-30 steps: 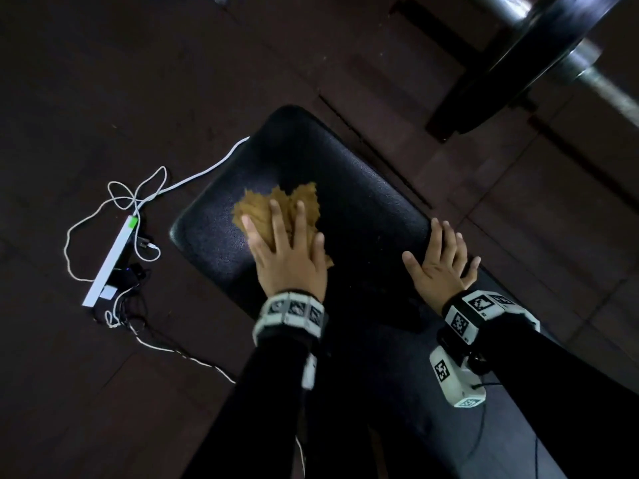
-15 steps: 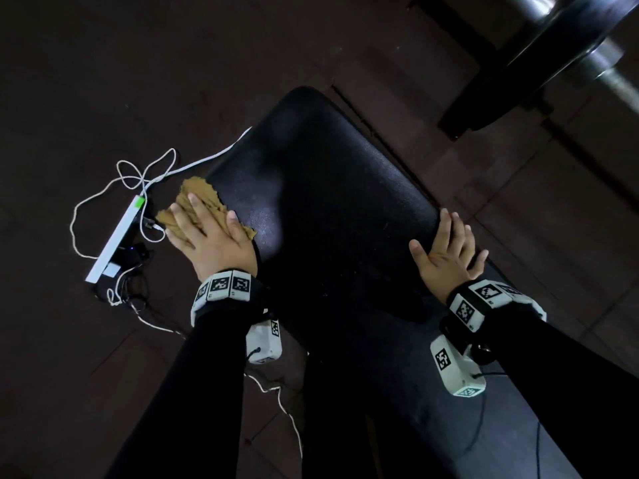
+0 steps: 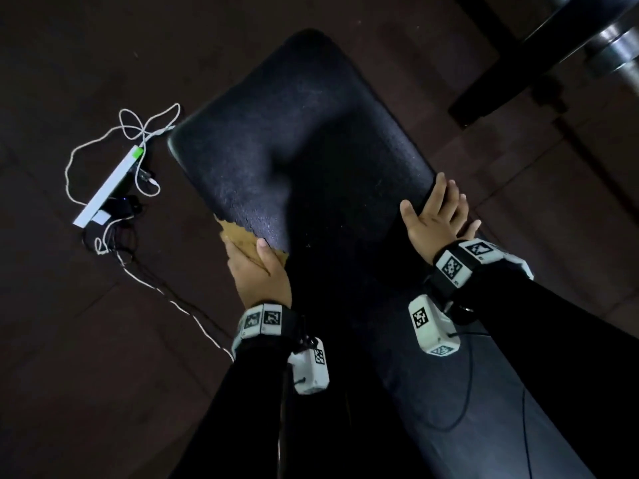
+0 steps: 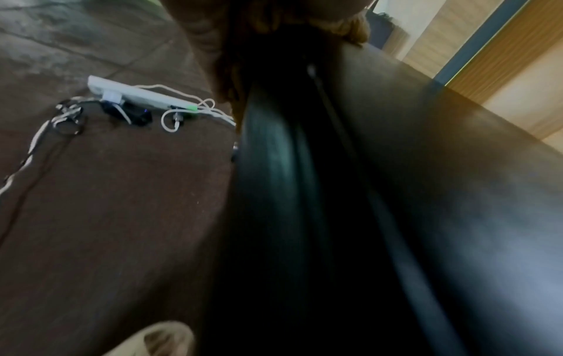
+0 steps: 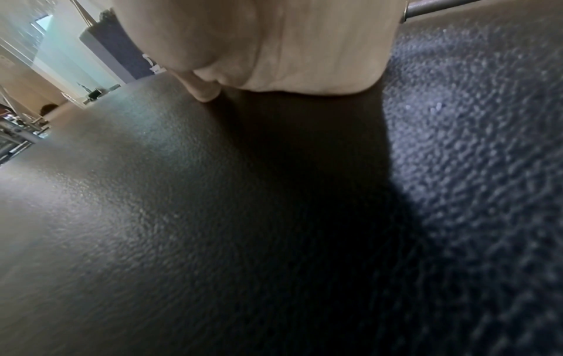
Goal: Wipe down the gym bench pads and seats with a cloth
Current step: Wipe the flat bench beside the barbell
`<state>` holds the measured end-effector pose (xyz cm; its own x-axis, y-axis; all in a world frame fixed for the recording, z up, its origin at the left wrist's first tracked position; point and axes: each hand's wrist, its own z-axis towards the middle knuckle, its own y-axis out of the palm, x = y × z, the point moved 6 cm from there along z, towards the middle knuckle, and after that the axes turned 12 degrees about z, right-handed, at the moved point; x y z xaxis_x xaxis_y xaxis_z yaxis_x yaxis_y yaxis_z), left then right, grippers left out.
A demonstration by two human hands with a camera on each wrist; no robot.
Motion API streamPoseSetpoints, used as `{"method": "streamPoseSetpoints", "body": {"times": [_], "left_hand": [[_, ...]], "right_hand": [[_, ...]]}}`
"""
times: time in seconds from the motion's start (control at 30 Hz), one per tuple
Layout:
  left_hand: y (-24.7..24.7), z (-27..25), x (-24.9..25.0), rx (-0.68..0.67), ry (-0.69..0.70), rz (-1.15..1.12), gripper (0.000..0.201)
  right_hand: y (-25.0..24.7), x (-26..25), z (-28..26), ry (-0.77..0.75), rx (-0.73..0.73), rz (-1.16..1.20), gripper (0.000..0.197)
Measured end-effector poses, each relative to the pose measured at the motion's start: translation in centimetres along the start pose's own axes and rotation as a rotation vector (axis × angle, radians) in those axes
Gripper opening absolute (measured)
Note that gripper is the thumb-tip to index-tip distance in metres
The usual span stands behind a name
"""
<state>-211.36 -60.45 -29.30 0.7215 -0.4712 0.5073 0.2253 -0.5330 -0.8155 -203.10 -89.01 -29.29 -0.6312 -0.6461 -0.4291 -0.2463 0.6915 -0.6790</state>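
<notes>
The black textured bench pad (image 3: 311,150) runs from the top centre down to the lower right. My left hand (image 3: 256,271) holds the brown cloth (image 3: 238,236) against the pad's near left edge. Its thumb lies on top of the cloth; its fingers go down over the side, out of sight. In the left wrist view the cloth (image 4: 350,29) shows bunched between the hand and the pad's edge (image 4: 274,168). My right hand (image 3: 435,219) rests flat on the pad's right edge with straight fingers and holds nothing. The right wrist view shows its palm (image 5: 289,48) on the pad (image 5: 213,216).
A white power strip (image 3: 107,188) with looped white cables (image 3: 138,122) and dark chargers lies on the dark floor left of the bench. A black frame bar (image 3: 518,63) and a metal barbell end (image 3: 615,46) stand at the upper right. A light shoe (image 4: 158,339) is beside the bench.
My left hand took the cloth from the pad's top off to the left edge, then nearer along that side. The right hand stayed on the right edge.
</notes>
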Motion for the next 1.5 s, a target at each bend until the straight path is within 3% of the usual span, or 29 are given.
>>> {"method": "streamPoseSetpoints", "body": {"times": [0.27, 0.4, 0.53, 0.73, 1.1, 1.23, 1.5], "left_hand": [[1.7, -8.4, -2.9, -0.028, -0.107, -0.069, 0.056], [1.4, -6.6, -1.8, 0.023, -0.117, -0.079, 0.057], [0.2, -1.5, -0.1, 0.117, -0.08, -0.023, 0.053], [-0.4, 5.6, 0.6, 0.034, -0.14, 0.083, 0.052], [0.9, -1.9, -1.4, 0.01, -0.138, -0.049, 0.047], [0.2, 1.1, -0.3, 0.025, -0.109, -0.003, 0.048], [-1.9, 12.4, 3.0, 0.025, -0.067, 0.129, 0.061]], "right_hand": [[-0.2, -0.3, -0.1, -0.03, 0.016, 0.031, 0.072], [-0.3, -0.3, -0.1, -0.025, 0.015, 0.043, 0.072], [-0.2, -0.3, 0.0, -0.032, 0.02, 0.05, 0.073], [-0.2, -0.3, 0.0, -0.037, 0.026, 0.053, 0.073], [0.0, 0.1, 0.2, -0.005, -0.04, 0.012, 0.072], [0.2, 0.4, 0.4, 0.009, -0.051, -0.015, 0.072], [0.6, 1.1, 0.5, 0.053, -0.091, -0.047, 0.074]]}}
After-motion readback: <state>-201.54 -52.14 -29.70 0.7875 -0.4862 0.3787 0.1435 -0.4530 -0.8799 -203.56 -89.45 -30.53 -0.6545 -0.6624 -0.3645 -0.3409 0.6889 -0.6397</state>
